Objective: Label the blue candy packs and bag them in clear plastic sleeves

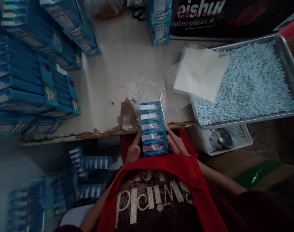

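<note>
Grip: left hand (133,152) and right hand (176,143) closed on a row of small blue boxes (153,136), centre frame, across the surface's (110,74) near edge. Clear film (152,87) at far end. Apparent step: steadying; shifting probably needs even side pressure.

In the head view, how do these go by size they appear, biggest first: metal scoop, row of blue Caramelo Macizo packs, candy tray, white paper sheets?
1. Candy tray
2. White paper sheets and row of blue Caramelo Macizo packs: too close to rank, the row's lower end is hidden
3. Metal scoop
</note>
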Tool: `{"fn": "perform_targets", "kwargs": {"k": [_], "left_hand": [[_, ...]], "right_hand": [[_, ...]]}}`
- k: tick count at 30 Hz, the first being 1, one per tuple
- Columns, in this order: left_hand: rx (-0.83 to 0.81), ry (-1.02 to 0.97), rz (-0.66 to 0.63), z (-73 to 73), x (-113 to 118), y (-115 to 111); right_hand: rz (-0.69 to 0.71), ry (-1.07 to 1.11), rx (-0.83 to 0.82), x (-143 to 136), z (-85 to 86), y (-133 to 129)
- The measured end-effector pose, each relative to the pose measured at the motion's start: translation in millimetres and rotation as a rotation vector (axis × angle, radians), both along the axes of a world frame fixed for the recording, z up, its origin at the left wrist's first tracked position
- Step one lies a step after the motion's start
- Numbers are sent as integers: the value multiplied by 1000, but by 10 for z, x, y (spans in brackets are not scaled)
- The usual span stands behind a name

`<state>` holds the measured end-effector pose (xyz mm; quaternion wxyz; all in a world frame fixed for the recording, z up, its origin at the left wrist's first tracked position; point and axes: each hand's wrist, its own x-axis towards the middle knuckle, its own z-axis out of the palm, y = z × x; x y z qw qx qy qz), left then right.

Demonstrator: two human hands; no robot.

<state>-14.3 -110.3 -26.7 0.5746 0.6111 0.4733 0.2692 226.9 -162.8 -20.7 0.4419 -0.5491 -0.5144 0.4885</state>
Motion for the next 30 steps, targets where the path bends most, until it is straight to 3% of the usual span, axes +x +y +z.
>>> {"fn": "perform_targets", "kwargs": {"k": [5,9,11,15,21,27,30], "left_hand": [[-299,-83,-42,156,-255,-276],[-451,-223,35,99,-347,-356],[-406,-240,17,48,-329,-272],[-136,-143,16,9,-181,80],[315,161,167,-19,-26,446],[127,95,137,-88,74,463],[158,111,240,-126,126,367]], "right_hand": [[128,61,-37,211,87,-357],[234,111,-89,254,109,-464],[247,139,-67,207,74,-384],[148,73,42,64,-59,-7],[-3,-493,113,60,-96,473],[80,-368,182,10,-204,516],[-23,-418,167,-55,-324,454]]}}
